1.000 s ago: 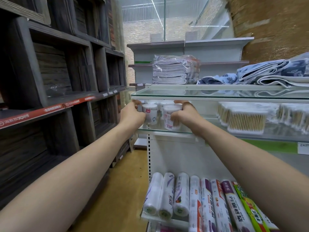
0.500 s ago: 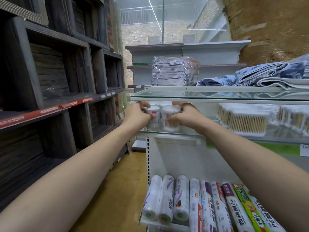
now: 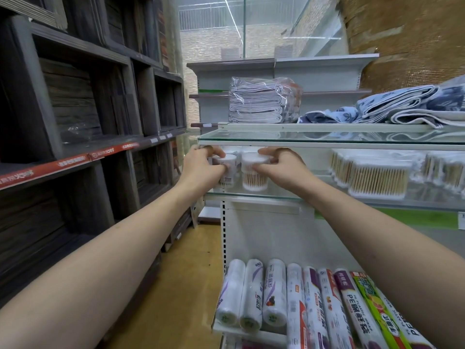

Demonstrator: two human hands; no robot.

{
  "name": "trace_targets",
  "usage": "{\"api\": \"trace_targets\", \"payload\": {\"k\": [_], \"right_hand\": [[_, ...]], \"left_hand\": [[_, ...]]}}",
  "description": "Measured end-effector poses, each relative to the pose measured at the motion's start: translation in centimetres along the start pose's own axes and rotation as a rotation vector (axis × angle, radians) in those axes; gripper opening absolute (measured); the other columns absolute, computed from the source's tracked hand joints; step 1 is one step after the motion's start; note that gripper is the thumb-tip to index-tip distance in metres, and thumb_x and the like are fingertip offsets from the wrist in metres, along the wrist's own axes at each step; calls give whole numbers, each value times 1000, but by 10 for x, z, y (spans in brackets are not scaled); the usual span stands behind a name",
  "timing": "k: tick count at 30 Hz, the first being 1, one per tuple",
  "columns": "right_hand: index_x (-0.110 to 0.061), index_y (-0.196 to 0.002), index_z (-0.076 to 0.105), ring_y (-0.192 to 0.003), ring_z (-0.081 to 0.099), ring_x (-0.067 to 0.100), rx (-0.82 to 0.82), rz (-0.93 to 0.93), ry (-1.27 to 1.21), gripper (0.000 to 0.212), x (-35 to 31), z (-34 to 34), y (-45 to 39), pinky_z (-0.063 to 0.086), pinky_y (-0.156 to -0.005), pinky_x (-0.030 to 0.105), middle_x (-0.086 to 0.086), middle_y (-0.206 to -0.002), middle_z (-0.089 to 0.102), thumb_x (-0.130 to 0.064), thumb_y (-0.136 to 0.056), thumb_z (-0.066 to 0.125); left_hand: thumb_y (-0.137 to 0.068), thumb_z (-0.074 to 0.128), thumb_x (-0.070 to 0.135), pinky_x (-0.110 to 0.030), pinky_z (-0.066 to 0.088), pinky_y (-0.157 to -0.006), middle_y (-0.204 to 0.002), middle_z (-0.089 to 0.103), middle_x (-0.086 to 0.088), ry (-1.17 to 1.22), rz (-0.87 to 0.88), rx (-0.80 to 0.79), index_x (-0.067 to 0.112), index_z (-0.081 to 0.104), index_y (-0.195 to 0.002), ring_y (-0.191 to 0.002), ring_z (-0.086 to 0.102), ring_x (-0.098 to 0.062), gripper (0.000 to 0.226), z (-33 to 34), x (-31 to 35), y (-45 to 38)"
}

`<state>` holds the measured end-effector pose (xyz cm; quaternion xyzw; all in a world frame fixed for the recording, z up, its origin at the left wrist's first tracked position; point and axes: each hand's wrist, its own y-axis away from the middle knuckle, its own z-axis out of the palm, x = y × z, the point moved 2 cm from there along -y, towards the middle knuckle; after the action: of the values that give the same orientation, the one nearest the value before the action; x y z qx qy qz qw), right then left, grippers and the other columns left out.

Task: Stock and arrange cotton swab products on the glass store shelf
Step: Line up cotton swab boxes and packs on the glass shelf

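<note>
Left hand and right hand each grip a clear round cotton-swab tub, seemingly resting on glass shelf.

Two round clear plastic tubs of cotton swabs stood in front on the lower glass shelf, at least one more white-lidded behind. To their right lay at least three flat clear packs of wooden-stick swabs. Below that shelf, nine rolls of plastic wrap showed. Two hands were there.
</note>
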<state>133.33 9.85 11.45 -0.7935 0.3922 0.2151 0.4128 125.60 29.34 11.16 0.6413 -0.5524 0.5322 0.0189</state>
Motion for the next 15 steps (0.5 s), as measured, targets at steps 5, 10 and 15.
{"api": "trace_targets", "payload": {"k": [5,10,15], "right_hand": [[-25,-118,69,-70,58,2,62,23,10,37,-3,1,1,39,-60,2,-4,-95,65,-24,-82,75],[-25,-115,60,-71,61,3,109,25,74,36,-7,8,4,49,-79,21,-7,-80,64,-29,-82,76],[-21,-108,63,-69,62,2,182,39,60,38,-5,12,2,52,-76,21,-4,-93,64,-31,-76,82]], "left_hand": [[-89,59,7,-15,55,-61,-112,66,1,50,-29,-37,30,72,-104,-87,63,-7,30,0,-4,2],[-90,73,16,-10,45,-75,-119,58,8,34,28,-14,27,74,-114,-108,56,-10,26,-2,-7,1],[-87,61,-2,-19,34,-103,-123,50,7,41,43,-7,21,74,-117,-115,45,-7,40,1,-9,-3]]}}
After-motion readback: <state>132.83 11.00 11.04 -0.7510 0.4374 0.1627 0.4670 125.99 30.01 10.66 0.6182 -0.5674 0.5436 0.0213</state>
